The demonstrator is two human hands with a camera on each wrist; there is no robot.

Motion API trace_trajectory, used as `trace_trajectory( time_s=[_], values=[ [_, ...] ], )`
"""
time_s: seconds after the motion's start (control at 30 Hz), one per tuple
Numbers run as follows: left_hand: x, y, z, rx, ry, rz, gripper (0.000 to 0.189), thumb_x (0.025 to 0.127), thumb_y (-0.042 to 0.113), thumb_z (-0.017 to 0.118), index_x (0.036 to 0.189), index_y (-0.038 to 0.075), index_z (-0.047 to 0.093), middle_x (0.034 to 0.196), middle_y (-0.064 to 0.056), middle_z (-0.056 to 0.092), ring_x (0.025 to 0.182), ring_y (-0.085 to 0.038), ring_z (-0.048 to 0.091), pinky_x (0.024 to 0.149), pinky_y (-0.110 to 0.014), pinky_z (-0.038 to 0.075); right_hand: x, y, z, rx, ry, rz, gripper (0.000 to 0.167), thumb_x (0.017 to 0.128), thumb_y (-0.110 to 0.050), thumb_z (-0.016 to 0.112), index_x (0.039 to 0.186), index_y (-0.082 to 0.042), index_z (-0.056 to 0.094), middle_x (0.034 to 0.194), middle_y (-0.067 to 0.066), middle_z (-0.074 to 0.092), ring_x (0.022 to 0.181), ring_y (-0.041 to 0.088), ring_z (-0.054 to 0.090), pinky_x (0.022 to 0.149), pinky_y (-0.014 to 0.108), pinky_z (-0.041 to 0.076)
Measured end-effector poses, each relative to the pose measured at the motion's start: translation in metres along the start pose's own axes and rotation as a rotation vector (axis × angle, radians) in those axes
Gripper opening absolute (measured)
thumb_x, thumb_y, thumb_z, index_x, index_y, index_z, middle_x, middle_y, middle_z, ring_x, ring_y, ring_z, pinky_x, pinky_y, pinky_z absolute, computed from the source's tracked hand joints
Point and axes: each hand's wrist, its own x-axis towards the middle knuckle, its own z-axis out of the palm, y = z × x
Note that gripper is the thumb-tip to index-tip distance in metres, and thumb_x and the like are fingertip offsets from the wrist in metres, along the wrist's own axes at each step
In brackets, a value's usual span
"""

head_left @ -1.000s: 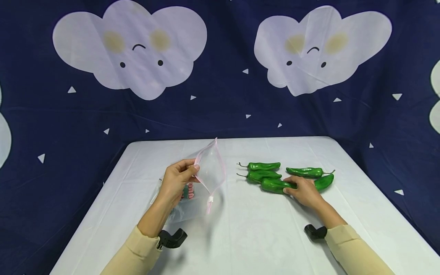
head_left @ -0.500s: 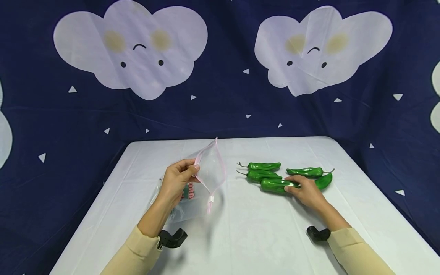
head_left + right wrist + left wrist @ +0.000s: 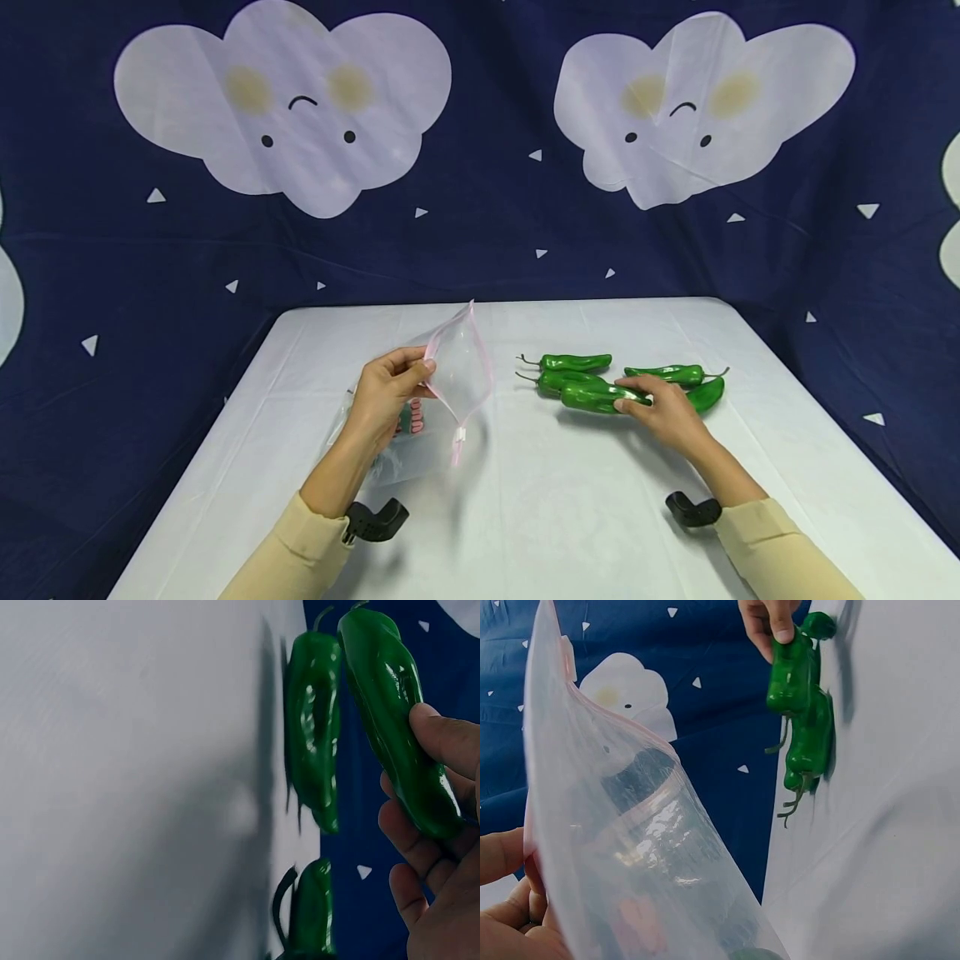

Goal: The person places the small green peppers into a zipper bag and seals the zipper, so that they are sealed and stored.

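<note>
My left hand (image 3: 378, 396) pinches the pink-edged rim of a clear zip bag (image 3: 461, 367), thumb in front. The bag's mouth gapes toward the right, and its slider hangs at the lower corner. Green and pink patches show through the plastic; whether they are print or contents I cannot tell. On the right, my right hand (image 3: 663, 412) holds a green chili pepper (image 3: 390, 697) between thumb and fingers, raised off the table. Two more peppers (image 3: 576, 363) lie just behind and left of it. Another pepper (image 3: 663, 375) and one partly hidden pepper (image 3: 707, 395) lie beside the right hand.
A white cloth covers the table (image 3: 555, 517). Behind it hangs a dark blue curtain (image 3: 495, 225) with cloud faces. A black camera mount (image 3: 375, 521) sits on the left wrist, and another mount (image 3: 692, 510) on the right.
My right hand has lifted the chili pepper off the table, with a slight shift left and up. The left hand and the zip bag have stayed in place.
</note>
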Motion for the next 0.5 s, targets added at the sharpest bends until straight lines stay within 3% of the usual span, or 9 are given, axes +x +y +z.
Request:
trace_trajectory(
  time_s=[0.3, 0.5],
  values=[
    [-0.001, 0.0, 0.0, -0.003, -0.008, 0.004, 0.034, 0.092, 0.006, 0.057, 0.121, -0.013, 0.053, 0.084, 0.001, 0.059, 0.068, -0.01, 0.062, 0.065, -0.024, 0.059, 0.002, -0.02, -0.003, 0.027, 0.03, -0.051, 0.038, 0.084, -0.031, 0.07, 0.118, -0.013, 0.065, 0.119, 0.014, 0.065, 0.115, 0.037, 0.056, 0.093, 0.055, 0.046],
    [-0.001, 0.0, 0.001, -0.002, -0.006, -0.002, 0.034, 0.092, 0.006, 0.058, 0.12, -0.012, 0.053, 0.086, -0.001, 0.059, 0.07, -0.013, 0.062, 0.065, -0.024, 0.059, 0.004, -0.032, -0.004, 0.023, 0.075, -0.126, 0.035, 0.083, -0.026, 0.072, 0.115, -0.011, 0.067, 0.107, 0.008, 0.069, 0.104, 0.028, 0.061, 0.083, 0.046, 0.049]
  ],
)
